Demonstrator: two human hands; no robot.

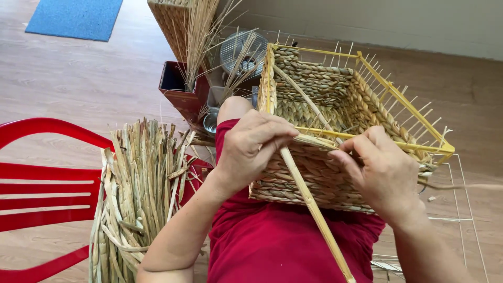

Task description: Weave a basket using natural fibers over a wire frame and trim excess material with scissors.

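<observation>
From the head view, a square woven basket (335,120) of braided straw rests tilted on the person's lap, over red trousers (277,241), its open side facing up and away. A yellow wire frame (367,137) runs along its rim, and thin wire ends stick out past the far and right edges.

The left hand (251,149) is closed around a pale flat reed (314,209) — fingers curled over it at the basket's near rim, the reed's free length slanting down toward the bottom edge of the picture. The right hand (382,175) pinches the weave at the same rim, thumb and fingertips pressed together on a strand just beside the left hand's fingers; 1 loose strand trails off to the right.

On the left stands a red plastic chair (42,178), and a thick bundle of dried reeds (139,188) leans beside it, touching the left forearm. Beyond the knee sit a dark red box (181,91) holding upright stalks and a round metal mesh piece (241,52). A blue mat (76,18) lies on the wooden floor — far upper left.
</observation>
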